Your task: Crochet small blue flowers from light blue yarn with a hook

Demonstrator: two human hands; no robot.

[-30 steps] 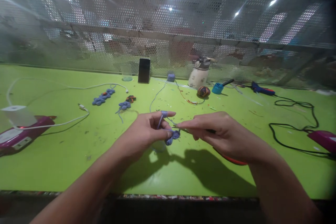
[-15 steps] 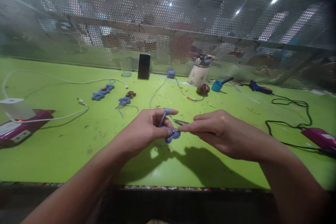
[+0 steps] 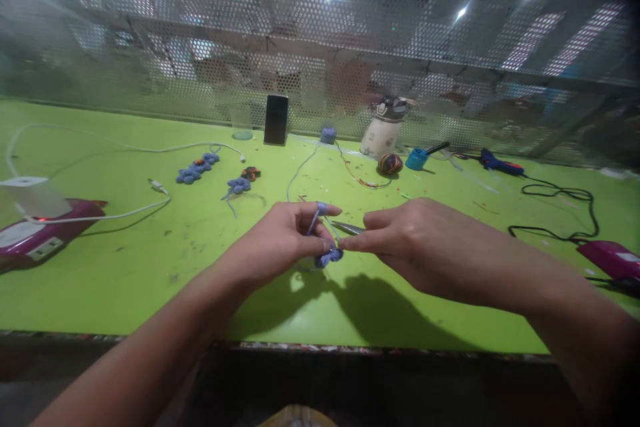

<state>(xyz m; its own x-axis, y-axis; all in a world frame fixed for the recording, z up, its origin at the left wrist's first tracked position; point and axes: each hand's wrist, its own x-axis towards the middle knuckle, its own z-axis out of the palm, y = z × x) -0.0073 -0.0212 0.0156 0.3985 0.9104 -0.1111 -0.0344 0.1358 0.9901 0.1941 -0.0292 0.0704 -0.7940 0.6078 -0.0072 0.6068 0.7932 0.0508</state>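
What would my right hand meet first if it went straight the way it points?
Your right hand would likely first meet the purple yarn piece in your left hand; exact depth is unclear.

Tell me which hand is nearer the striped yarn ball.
Right. The right hand is on the person's side of the striped yarn ball, apart from it; the left hand is farther off, also on the person's side but well to the left.
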